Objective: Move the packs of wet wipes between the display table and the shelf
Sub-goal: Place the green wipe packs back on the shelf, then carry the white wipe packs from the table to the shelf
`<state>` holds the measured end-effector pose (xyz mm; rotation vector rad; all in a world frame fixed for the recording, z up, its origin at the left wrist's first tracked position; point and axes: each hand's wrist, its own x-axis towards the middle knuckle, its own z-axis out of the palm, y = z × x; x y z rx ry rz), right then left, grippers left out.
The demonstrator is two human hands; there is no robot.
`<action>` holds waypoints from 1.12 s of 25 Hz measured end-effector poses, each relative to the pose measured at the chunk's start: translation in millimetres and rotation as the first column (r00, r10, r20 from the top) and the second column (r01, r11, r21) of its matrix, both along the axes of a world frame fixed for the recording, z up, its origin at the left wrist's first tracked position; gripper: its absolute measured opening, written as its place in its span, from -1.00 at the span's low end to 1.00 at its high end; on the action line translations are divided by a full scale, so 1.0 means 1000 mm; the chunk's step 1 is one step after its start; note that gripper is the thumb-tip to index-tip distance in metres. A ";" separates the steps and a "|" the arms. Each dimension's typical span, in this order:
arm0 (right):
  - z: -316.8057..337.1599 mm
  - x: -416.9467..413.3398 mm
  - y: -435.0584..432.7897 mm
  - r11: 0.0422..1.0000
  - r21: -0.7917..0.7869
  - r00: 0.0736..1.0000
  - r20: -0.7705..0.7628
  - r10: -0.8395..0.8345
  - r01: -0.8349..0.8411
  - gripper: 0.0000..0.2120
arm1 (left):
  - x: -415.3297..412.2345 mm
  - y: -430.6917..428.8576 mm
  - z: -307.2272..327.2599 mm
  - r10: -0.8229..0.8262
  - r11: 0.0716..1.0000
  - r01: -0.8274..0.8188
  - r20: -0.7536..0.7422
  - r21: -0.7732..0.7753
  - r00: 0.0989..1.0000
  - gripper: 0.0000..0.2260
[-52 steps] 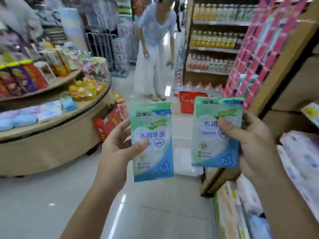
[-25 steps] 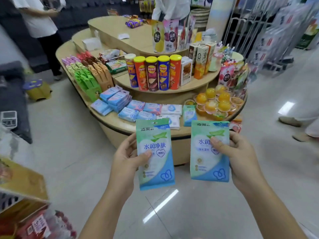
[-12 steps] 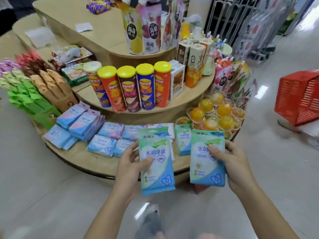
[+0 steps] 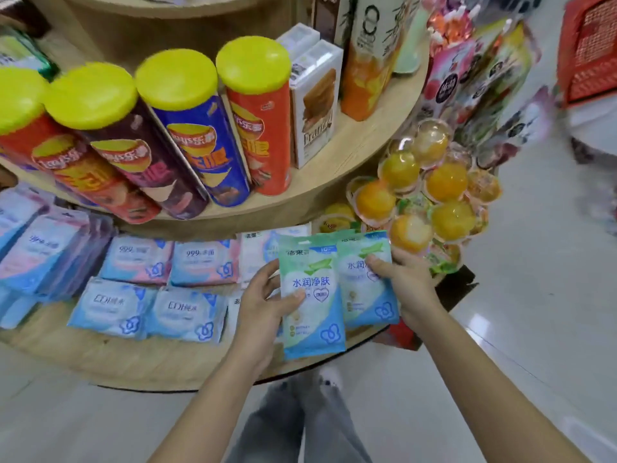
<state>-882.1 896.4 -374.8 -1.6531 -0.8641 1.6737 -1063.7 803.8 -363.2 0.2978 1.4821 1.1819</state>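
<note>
Wet wipes packs, two green and blue ones, are held over the front edge of the display table (image 4: pixel 133 359). The left pack (image 4: pixel 317 315) sits in the left hand (image 4: pixel 263 309), with the thumb on its face and the fingers behind. It overlaps the edge of the right pack (image 4: pixel 364 299), which the right hand (image 4: pixel 405 282) pinches the same way. Both forearms reach forward, and the hands are close together. Other wipes (image 4: pixel 113 309) lie flat on the table to the left, below the chip cans (image 4: pixel 187 128).

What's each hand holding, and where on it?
Left hand grips the left wipes pack by its left edge; right hand grips the right wipes pack by its right edge.
</note>
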 end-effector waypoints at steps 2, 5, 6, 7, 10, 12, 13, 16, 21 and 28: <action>-0.024 -0.004 0.017 0.999 -0.031 0.999 0.023 0.043 -0.043 -0.88 | 0.006 0.016 -0.023 0.024 0.999 -0.023 0.022 -0.036 0.999 -0.60; -0.053 -0.009 0.037 0.994 -0.030 0.994 0.032 0.103 -0.102 -0.84 | 0.017 0.036 -0.048 0.065 0.997 -0.062 0.069 -0.046 0.995 -0.61; -0.061 -0.011 0.040 0.992 -0.019 0.991 0.053 0.126 -0.125 -0.85 | 0.020 0.042 -0.055 0.067 0.996 -0.064 0.070 -0.054 0.995 -0.62; -0.065 -0.012 0.040 0.986 0.010 0.982 0.098 0.162 -0.164 -0.86 | 0.023 0.047 -0.059 0.066 0.996 -0.062 0.065 -0.061 0.996 -0.62; -0.079 -0.015 0.037 0.931 0.104 0.867 0.414 0.278 -0.349 -0.79 | 0.026 0.056 -0.071 0.053 0.996 -0.052 0.014 -0.079 0.998 -0.60; -0.080 -0.012 0.036 0.901 0.112 0.745 0.610 0.271 -0.419 -0.71 | 0.028 0.059 -0.075 0.026 0.997 -0.028 -0.036 -0.073 0.999 -0.58; -0.078 -0.010 0.035 0.891 0.135 0.728 0.635 0.259 -0.434 -0.70 | 0.031 0.059 -0.076 0.005 0.998 -0.008 -0.039 -0.066 0.999 -0.56; -0.067 -0.002 0.020 0.902 0.169 0.819 0.509 0.265 -0.397 -0.72 | 0.046 0.058 -0.077 -0.089 0.994 0.081 -0.108 -0.078 0.990 -0.47; -0.064 -0.002 0.011 0.929 0.091 0.857 0.426 0.290 -0.359 -0.69 | 0.069 0.056 -0.082 -0.195 0.977 0.113 -0.556 -0.178 0.808 -0.56; -0.066 0.003 0.019 0.919 0.142 0.814 0.526 0.246 -0.369 -0.66 | 0.088 0.060 -0.080 -0.136 0.976 0.022 -0.529 -0.216 0.838 -0.60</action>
